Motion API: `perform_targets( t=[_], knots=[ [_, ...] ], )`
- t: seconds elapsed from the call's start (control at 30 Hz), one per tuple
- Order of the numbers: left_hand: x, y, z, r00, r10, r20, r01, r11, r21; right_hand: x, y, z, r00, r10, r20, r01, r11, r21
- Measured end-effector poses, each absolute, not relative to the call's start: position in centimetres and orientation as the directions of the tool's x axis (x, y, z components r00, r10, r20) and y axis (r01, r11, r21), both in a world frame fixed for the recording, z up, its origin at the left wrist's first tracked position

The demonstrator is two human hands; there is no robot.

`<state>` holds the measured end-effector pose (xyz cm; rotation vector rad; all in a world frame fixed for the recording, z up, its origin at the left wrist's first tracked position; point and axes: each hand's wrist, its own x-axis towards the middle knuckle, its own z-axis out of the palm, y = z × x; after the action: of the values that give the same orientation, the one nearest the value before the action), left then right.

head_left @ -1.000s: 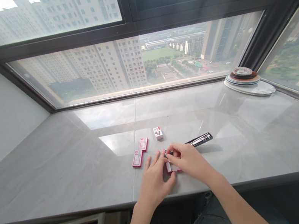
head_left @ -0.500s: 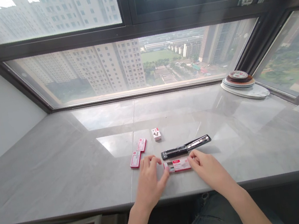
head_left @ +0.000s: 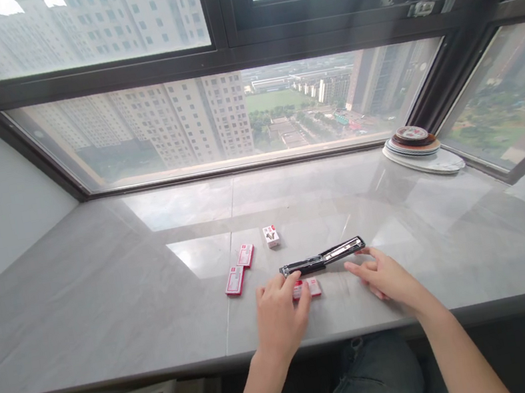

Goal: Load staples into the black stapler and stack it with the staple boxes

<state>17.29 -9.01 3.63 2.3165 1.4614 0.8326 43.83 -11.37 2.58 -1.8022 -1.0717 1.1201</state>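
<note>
A black stapler (head_left: 343, 250) lies opened out flat on the grey counter, its metal inner rail facing up. My left hand (head_left: 281, 315) is at the stapler's near-left end, its fingers apart and partly covering a red-and-white staple box (head_left: 313, 286). Whether those fingertips touch the stapler or the box, I cannot tell for sure. Fingers stretched out and apart, my right hand (head_left: 391, 279) is beside the stapler's right end, one fingertip close against its underside. It holds nothing.
Two more red-and-white boxes, a nearer one (head_left: 235, 280) and a farther one (head_left: 246, 255), lie end to end on the left. A small white box (head_left: 271, 236) stands behind the stapler. Stacked plates (head_left: 422, 155) sit at the back right by the window. The counter's front edge (head_left: 171, 370) runs below.
My right hand has let go of the staple box and moved right and up to the stapler's right end. My left hand has moved right, over the box, which now looks closed.
</note>
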Motion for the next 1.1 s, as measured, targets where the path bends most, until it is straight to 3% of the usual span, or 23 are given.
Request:
perform_targets(
  t=[0.1, 0.17, 0.37, 0.53, 0.73, 0.97, 1.1],
  knots=[
    [17.8, -8.8, 3.1, 0.327, 0.895, 0.302, 0.748, -0.441, 0.496, 45.4, -10.0, 4.2, 0.166, 0.957, -0.236, 0.1, -0.254, -0.962],
    [17.9, -8.7, 2.8, 0.327, 0.895, 0.304, 0.75, -0.442, 0.493, 45.2, -8.5, 5.5, 0.08, 0.977, -0.2, 0.094, -0.207, -0.974],
    [17.9, -8.9, 3.4, 0.321, 0.896, 0.308, 0.76, -0.438, 0.48, 40.2, -3.7, 7.7, -0.149, 0.988, -0.033, 0.378, 0.026, -0.925],
    [18.2, -9.2, 4.8, 0.31, 0.903, 0.297, 0.786, -0.419, 0.454, 37.3, -2.5, 7.2, -0.272, 0.961, -0.045, 0.526, 0.109, -0.844],
    [17.8, -9.3, 3.5, 0.439, 0.84, 0.318, 0.741, -0.539, 0.401, 38.3, -2.9, 6.4, -0.227, 0.974, -0.02, 0.562, 0.114, -0.819],
    [12.8, -6.8, 3.7, 0.101, 0.897, 0.43, 0.895, -0.271, 0.355, 39.1, -3.4, 5.4, -0.158, 0.987, 0.009, 0.582, 0.101, -0.807],
    [10.0, -4.4, 4.0, 0.118, 0.88, 0.46, 0.847, -0.331, 0.416, 39.3, -3.7, 5.2, -0.125, 0.992, 0.021, 0.607, 0.093, -0.789]
  ],
)
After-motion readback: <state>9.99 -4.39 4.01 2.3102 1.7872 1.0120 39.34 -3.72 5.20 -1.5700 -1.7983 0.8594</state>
